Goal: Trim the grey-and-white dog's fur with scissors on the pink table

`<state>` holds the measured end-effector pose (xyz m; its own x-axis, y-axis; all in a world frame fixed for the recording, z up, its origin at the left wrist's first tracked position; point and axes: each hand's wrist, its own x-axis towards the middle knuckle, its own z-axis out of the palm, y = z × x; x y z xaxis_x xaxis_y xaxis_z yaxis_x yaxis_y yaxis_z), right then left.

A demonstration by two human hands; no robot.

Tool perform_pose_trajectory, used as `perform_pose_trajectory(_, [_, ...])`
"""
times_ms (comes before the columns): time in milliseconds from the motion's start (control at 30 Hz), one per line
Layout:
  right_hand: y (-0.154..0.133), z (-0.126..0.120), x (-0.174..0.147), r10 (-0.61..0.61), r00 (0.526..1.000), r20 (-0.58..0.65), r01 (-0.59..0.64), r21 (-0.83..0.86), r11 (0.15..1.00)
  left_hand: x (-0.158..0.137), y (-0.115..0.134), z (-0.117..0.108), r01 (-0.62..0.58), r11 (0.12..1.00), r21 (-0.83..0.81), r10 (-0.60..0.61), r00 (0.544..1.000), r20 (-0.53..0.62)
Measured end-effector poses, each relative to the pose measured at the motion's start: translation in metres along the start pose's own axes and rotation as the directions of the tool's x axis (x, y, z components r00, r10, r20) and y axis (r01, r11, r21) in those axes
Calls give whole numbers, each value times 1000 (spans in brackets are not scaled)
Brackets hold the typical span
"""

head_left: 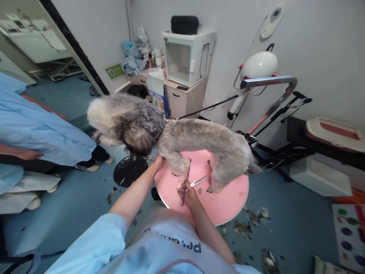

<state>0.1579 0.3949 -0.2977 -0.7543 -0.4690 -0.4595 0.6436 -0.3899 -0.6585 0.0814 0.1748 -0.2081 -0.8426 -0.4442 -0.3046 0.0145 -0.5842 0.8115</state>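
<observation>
Round pink grooming table [228,205], pale-rimmed
A grey-and-white dog [205,140] stands on top; a small grey hair tuft [199,190] lies near a hind paw [210,190]; clumps of cut fur [242,229] lie scattered on the blue floor [302,220] below.

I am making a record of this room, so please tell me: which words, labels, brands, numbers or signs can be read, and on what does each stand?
"NATURAL": on the bag beside the cabinet.
Too foreshortened to read surely: dark lettering on the wearer's apron.
Too small or blurred: green sign on the wall, board with coloured dots at lower right, display of the wall-mounted device.
No readable numbers.
</observation>
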Motion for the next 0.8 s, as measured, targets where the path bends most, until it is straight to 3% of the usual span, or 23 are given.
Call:
perform_pose_trajectory(167, [7, -16, -16, 37, 992, -124, -10, 209, 978, 2, -1, 0, 12, 1000, 26, -12, 1000, -11])
perform_pose_trajectory(267, [12, -13, -4, 132, 968, -214, -94, 177, 980, 3, -1, 0, 2, 1000, -12, -2, 1000, -3])
perform_pose_trajectory(367, [11, -5, 8, 244, 957, -156, -227, 118, 967, 2, -1, 0, -11, 999, -35, 11, 1000, 10])
perform_pose_trajectory(500, [4, -17, -4, 70, 998, -1, -69, 138, 988, 3, -1, -1, -3, 999, -36, 3, 1000, 13])
perform_pose_trajectory(567, [4, -34, -15, -30, 999, -23, 32, 108, 994, 2, -1, -1, -1, 999, -37, 1, 1000, 14])
perform_pose_trajectory(633, [7, -52, -24, -83, 985, -153, 79, -33, 996, 1, -1, 0, 5, 999, -33, -5, 1000, 7])
perform_pose_trajectory(700, [7, -68, -28, -118, 950, -290, 21, -317, 948, 0, 0, 2, 19, 1000, -21, -19, 1000, 3])
perform_pose_trajectory(733, [5, -74, -30, -142, 934, -329, -37, -483, 875, -1, 1, 2, 26, 1000, -14, -26, 1000, 2])
perform_pose_trajectory(800, [-2, -83, -32, -190, 922, -337, -149, -763, 629, -2, 1, 2, 36, 999, -5, -36, 999, 10])
